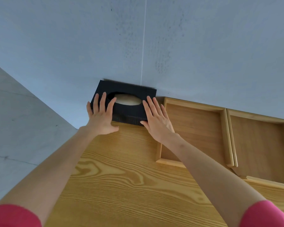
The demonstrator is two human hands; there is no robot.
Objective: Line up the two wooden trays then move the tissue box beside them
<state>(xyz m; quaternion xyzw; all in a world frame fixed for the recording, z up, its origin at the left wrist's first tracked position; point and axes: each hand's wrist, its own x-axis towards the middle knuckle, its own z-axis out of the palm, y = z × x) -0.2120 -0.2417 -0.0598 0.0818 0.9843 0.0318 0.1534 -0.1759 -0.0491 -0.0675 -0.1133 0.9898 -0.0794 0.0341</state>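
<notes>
A black tissue box [129, 112] with an oval opening stands at the far left corner of the wooden table, against the wall. My left hand [102, 117] grips its left end, fingers over the top and thumb at the front. My right hand [156, 118] lies on its right end, fingers spread. Right of the box, two shallow wooden trays sit side by side: the left tray [195, 128] and the right tray [261, 145]. Their long rims touch. The box's right end is close to the left tray's far corner.
The wooden table [121, 177] meets a pale grey wall [154, 46] at its far edge. The table's left edge runs just left of the box, with grey floor [15, 120] beyond it. My forearms cross the table's near part.
</notes>
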